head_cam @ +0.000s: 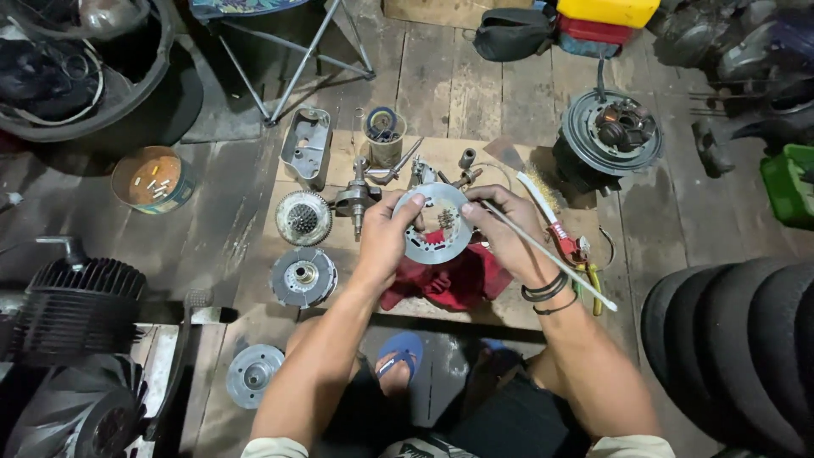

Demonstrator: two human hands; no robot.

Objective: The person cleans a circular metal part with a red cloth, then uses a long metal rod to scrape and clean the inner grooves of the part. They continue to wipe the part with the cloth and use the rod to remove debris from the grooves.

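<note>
The cardboard sheet [500, 309] is lying under the red rag [449, 280] and scattered engine parts. Above the rag, the left hand [386, 233] is gripping the round metal plate [431, 227] by its rim, while the right hand [500, 222] is pinching its other edge and 1 thin rod [555, 259]. A slipping grip could be dropping the plate onto the clutch gear [303, 217] nearby.

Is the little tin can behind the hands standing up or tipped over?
Standing up. The tin can sits upright on the cardboard sheet, its open mouth facing up with small parts inside, beyond the left hand.
</note>
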